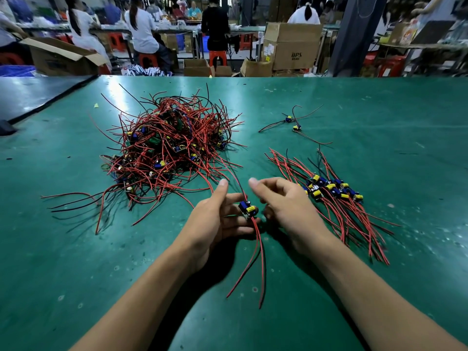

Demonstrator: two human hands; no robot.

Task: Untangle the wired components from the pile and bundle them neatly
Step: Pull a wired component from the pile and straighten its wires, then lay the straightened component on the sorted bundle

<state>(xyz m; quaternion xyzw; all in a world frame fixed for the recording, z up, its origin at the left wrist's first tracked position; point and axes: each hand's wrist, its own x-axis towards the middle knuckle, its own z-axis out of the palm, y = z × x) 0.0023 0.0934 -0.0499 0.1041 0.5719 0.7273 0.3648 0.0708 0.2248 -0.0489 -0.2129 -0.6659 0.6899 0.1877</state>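
Note:
A tangled pile [167, 145] of small circuit boards with red and black wires lies on the green table at centre left. My left hand [215, 221] holds one wired component [247, 209], a small board with blue and yellow parts; its red wires hang toward me and a black wire runs up toward the pile. My right hand [286, 203] hovers just right of that board, fingers curled and apart, holding nothing I can see. To the right lies a laid-out row of sorted components [331, 191], boards side by side and wires roughly parallel.
Two loose wired components [291, 122] lie apart at the back right of the green table [379, 274]. Beyond the far edge stand cardboard boxes [291, 46] and red stools, with several people seated at other benches. A dark surface [30, 95] adjoins at left.

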